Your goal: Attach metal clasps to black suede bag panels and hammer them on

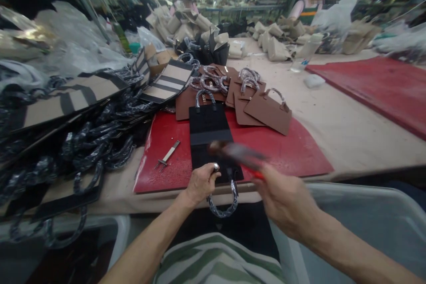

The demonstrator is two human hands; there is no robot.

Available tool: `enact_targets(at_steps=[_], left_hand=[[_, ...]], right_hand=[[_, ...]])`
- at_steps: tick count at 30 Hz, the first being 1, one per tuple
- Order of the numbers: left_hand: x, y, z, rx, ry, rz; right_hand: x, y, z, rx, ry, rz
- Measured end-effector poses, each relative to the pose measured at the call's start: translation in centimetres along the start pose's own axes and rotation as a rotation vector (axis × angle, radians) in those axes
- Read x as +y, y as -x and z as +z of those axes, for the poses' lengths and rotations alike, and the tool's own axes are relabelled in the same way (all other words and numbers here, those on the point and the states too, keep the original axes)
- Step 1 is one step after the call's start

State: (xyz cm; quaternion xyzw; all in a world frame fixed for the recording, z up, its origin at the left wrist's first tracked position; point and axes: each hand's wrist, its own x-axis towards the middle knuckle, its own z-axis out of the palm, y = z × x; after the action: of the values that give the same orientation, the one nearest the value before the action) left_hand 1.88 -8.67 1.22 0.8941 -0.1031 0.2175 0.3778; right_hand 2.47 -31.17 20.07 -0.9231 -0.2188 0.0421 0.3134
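Note:
A black bag panel (213, 131) lies flat on a red mat (286, 159), with plastic-wrapped handles at both ends; the near handle (223, 211) hangs over the table edge. My left hand (201, 183) rests on the panel's near end, its fingers closed round a metal punch (216, 167) whose shiny round top shows. What lies under the punch is hidden. Just to the right, my right hand (286, 195) grips a hammer (238, 151), its head blurred by motion above the panel. A pronged metal tool (169, 153) lies on the mat at left.
Brown bag panels (266, 111) with wrapped handles lie behind the mat. Black and beige striped panels (73, 93) pile up at left. Plastic bins (362, 226) stand below the table edge on both sides. A second red mat (376, 84) and a clear bottle (306, 53) are farther right; people sit beyond.

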Motion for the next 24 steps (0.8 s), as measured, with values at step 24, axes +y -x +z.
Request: enact_targets(at_steps=[24], left_hand=[[0.3,0.4,-0.9,0.105,0.091,0.026]], right_hand=[[8.9,-4.9,13.1,0.001,0.210,-0.245]])
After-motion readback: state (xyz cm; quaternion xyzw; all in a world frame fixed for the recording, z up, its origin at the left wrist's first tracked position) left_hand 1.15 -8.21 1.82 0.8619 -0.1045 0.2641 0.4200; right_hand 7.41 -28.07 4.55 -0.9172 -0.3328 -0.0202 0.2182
